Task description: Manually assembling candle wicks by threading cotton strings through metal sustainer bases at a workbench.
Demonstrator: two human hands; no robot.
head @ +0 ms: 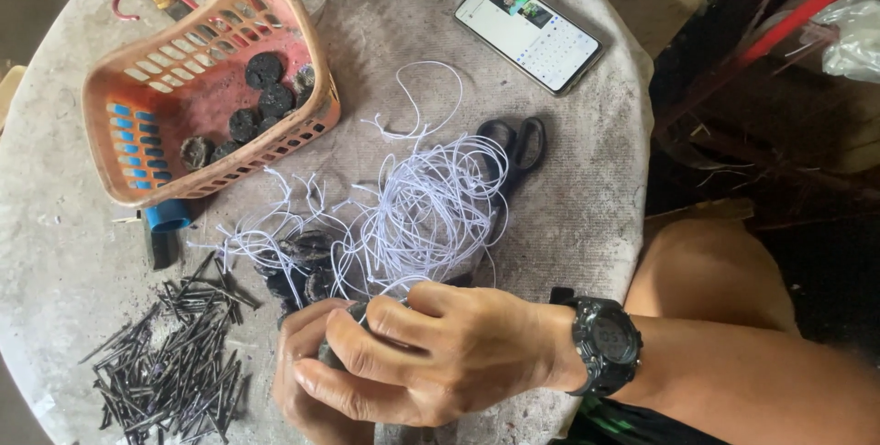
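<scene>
Both hands meet at the near edge of a round grey table (568, 225). My right hand (440, 353), with a black watch on its wrist, curls over my left hand (307, 381). Together they grip a small dark round piece (332, 350), mostly hidden by fingers, with white string running into it. A loose tangle of white string (422, 207) lies just beyond the hands. Several dark round pieces (302, 266) tied with string sit beside it.
An orange plastic basket (147, 69) with dark round discs (261, 97) stands at the far left. A heap of dark nails (179, 362) lies near left. Black scissors (518, 147) rest behind the string, a phone (532, 32) at the far edge, a blue-handled tool (165, 220) by the basket.
</scene>
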